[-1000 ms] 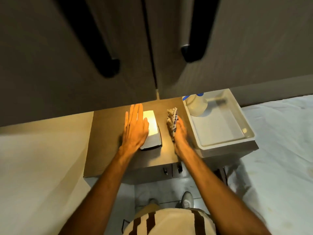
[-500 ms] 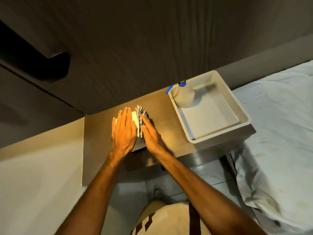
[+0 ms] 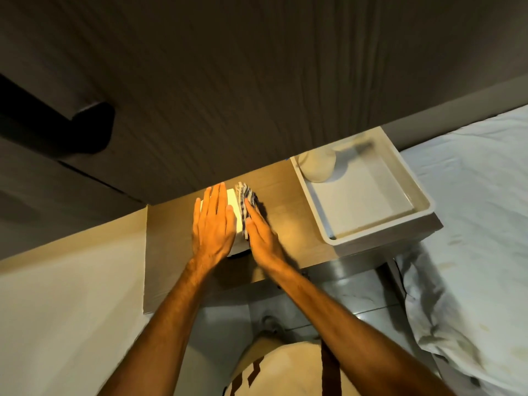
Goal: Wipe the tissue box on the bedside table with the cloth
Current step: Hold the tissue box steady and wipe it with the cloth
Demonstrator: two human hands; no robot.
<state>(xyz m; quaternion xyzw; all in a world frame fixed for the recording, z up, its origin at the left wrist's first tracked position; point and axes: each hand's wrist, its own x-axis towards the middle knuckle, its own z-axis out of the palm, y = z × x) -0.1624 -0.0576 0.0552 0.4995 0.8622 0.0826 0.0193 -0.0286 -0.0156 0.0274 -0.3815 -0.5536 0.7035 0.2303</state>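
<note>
The tissue box (image 3: 232,208) sits on the wooden surface (image 3: 168,238), near the wall and left of the white tray (image 3: 411,221). The left hand (image 3: 213,224) lies flat and open on top of the box to hold it down. The right hand (image 3: 261,235) presses the striped cloth (image 3: 245,200) flat against the right side of the box, fingers straight, not curled around it. The box looks light, so a hard push from the cloth could slide it left or tip it if the left hand lifts. The cloth is only pressed, not gripped, so it could slip out and fall. A big swing to the right could bump the tray or the bottle (image 3: 317,167) in it.
</note>
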